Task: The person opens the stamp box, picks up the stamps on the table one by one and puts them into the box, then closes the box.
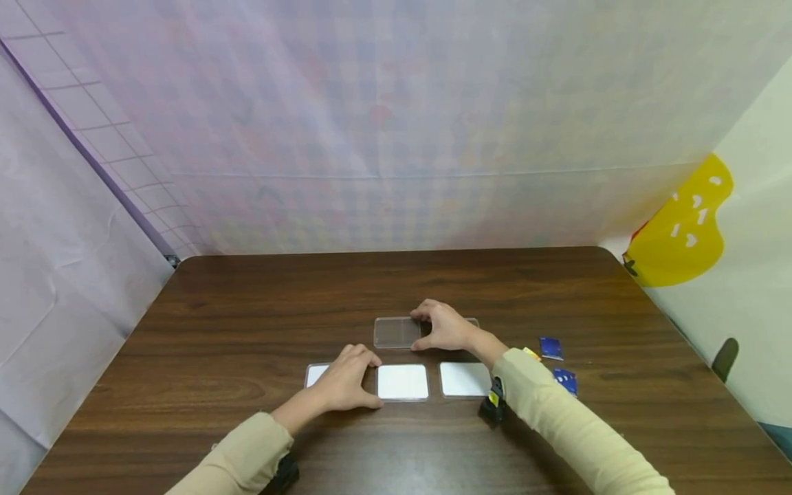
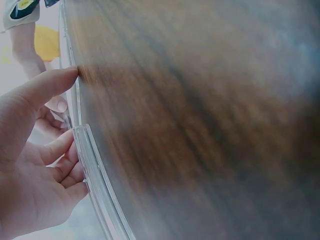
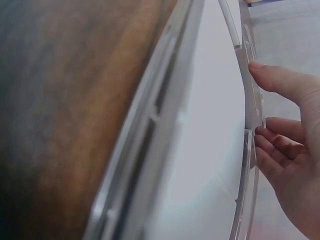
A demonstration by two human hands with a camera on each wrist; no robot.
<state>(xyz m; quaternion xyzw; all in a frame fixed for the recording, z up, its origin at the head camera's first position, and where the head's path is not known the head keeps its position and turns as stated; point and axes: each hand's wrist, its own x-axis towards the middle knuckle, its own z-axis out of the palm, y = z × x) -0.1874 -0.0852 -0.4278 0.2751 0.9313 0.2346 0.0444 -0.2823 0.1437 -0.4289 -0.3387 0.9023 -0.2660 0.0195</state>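
Three flat clear plastic cases with white inserts lie in a row: a left case, a middle case and a right case. My left hand covers much of the left case. Its thumb and fingertips touch the table side by the middle case's left corners, spread apart. Beyond the row lies a clear plastic case without a white insert. My right hand holds its right end, thumb at the near edge and fingers at the far edge. Another clear case is mostly hidden behind that hand.
Blue packets, one farther back and one nearer, lie right of the cases. A yellow item shows partly behind the right sleeve. The brown wooden table ends at a patterned curtain.
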